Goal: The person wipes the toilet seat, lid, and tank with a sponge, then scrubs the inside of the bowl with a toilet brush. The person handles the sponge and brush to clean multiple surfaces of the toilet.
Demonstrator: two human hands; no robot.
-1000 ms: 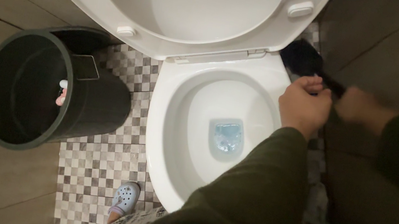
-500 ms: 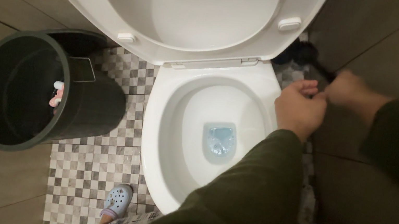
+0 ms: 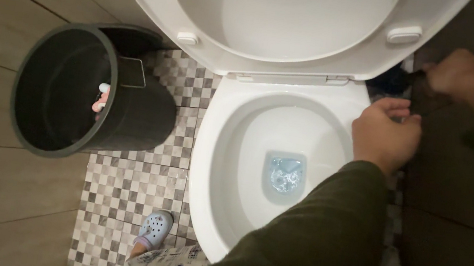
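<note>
A white toilet stands with its bowl (image 3: 216, 148) uncovered, bluish water at the bottom, and its seat and lid (image 3: 280, 14) raised. My left hand (image 3: 383, 136), in a dark green sleeve, hovers over the bowl's right rim with its fingers curled; what they hold is lost in shadow. My right hand (image 3: 458, 75) is further back on the right, closed around a dark handle. That handle leads to a black brush-like object (image 3: 390, 81) beside the toilet's back corner.
A black waste bin (image 3: 77, 90) with a few scraps inside stands left of the toilet on checkered floor tiles (image 3: 128, 192). My foot in a pale blue clog (image 3: 152, 230) is at the bowl's front left. Brown wall tiles close in on both sides.
My right hand has moved up and away from the left hand, toward the back right corner. The left hand has stayed by the right rim.
</note>
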